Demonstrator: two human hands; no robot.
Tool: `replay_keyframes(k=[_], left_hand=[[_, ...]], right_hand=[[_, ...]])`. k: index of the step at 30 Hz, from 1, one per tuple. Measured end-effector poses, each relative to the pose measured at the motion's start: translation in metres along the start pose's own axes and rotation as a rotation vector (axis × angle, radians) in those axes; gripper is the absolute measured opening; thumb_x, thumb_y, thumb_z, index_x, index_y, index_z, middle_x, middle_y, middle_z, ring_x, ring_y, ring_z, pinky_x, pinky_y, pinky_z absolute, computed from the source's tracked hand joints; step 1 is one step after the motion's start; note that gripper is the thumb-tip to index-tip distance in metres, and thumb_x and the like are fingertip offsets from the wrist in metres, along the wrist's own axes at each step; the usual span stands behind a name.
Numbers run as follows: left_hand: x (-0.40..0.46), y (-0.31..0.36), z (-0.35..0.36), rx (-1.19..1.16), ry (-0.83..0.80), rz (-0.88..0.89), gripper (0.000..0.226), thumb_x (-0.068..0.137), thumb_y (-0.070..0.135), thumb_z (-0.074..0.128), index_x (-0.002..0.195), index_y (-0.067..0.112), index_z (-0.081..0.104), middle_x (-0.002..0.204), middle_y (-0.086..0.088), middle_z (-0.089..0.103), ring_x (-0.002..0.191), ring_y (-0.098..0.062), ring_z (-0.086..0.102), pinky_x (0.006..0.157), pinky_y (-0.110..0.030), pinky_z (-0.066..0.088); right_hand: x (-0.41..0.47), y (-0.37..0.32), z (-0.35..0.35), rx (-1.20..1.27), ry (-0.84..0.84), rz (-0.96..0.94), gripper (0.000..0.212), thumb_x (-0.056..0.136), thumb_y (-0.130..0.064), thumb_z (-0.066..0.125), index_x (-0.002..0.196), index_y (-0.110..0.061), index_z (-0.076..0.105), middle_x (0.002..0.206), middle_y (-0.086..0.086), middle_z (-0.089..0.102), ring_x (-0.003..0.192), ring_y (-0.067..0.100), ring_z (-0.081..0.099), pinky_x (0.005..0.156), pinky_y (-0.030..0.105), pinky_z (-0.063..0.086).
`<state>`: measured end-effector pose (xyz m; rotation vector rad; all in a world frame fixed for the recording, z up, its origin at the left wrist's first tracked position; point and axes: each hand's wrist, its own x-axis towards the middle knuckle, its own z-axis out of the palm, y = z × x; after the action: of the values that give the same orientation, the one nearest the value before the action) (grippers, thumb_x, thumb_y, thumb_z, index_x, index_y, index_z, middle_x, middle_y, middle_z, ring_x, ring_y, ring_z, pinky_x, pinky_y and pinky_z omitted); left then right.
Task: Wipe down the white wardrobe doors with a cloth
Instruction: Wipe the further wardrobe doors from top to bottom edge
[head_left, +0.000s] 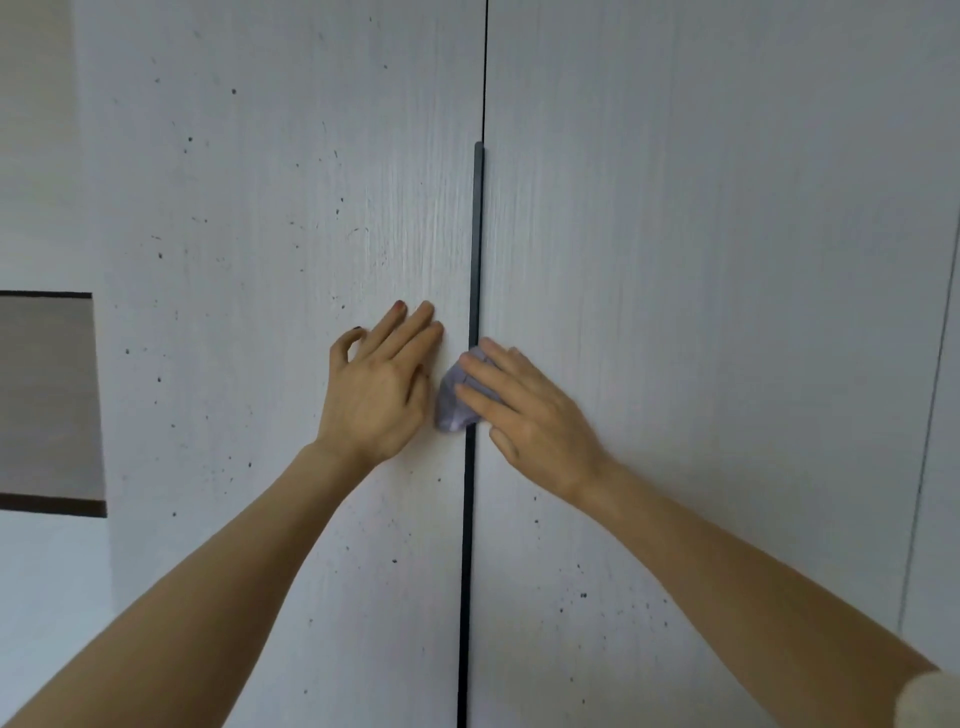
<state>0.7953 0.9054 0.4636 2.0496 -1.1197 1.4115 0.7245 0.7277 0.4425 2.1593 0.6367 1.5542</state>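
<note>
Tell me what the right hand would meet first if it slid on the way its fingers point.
Probably the left hand. The right hand, pressing the cloth over the dark handle strip, points up-left, toward the left hand's fingers on the left door.

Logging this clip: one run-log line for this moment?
left hand flat on left door | right hand presses cloth at dark handle strip | specks remain

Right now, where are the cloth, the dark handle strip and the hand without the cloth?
cloth (451, 402), head view, bunched part left of the fingers
handle (477, 234), head view, upper stretch
left hand (376, 389), head view, back of the hand
</note>
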Motion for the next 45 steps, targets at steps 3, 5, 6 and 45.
replay_keyframes(k=[3,5,6,45], left_hand=[[-0.004,0.008,0.003,-0.013,-0.004,-0.053,0.056,0.086,0.026,0.024,0.130,0.007,0.052,0.143,-0.008,0.044,0.135,-0.029,0.037,0.102,-0.054,0.029],[-0.006,0.013,0.004,-0.014,-0.025,-0.083,0.059,0.084,0.027,0.022,0.133,0.007,0.049,0.145,-0.008,0.041,0.136,-0.029,0.034,0.102,-0.054,0.028],[-0.007,0.015,0.005,-0.009,-0.042,-0.094,0.061,0.084,0.028,0.020,0.135,0.008,0.046,0.147,-0.008,0.038,0.138,-0.029,0.031,0.102,-0.055,0.028],[-0.120,0.074,0.067,-0.175,-0.117,-0.360,0.058,0.092,0.025,0.034,0.147,0.011,0.023,0.156,-0.013,0.013,0.144,-0.031,0.007,0.111,-0.054,0.013]], right_hand=[[-0.024,-0.011,0.003,0.022,-0.059,-0.043,0.038,0.084,-0.001,0.045,0.116,-0.003,0.065,0.129,0.015,0.057,0.128,0.030,0.041,0.113,0.037,0.028],[-0.035,-0.011,-0.001,0.024,-0.114,-0.106,0.035,0.086,-0.001,0.047,0.116,-0.004,0.065,0.130,0.013,0.057,0.129,0.029,0.039,0.113,0.036,0.026],[-0.040,-0.009,-0.004,-0.001,-0.156,-0.157,0.034,0.086,0.000,0.050,0.117,-0.004,0.064,0.131,0.012,0.056,0.129,0.028,0.039,0.114,0.036,0.025],[-0.155,-0.051,-0.010,0.008,-0.324,-0.106,0.045,0.081,0.006,0.043,0.120,-0.005,0.062,0.128,0.010,0.060,0.126,0.028,0.046,0.113,0.036,0.019]])
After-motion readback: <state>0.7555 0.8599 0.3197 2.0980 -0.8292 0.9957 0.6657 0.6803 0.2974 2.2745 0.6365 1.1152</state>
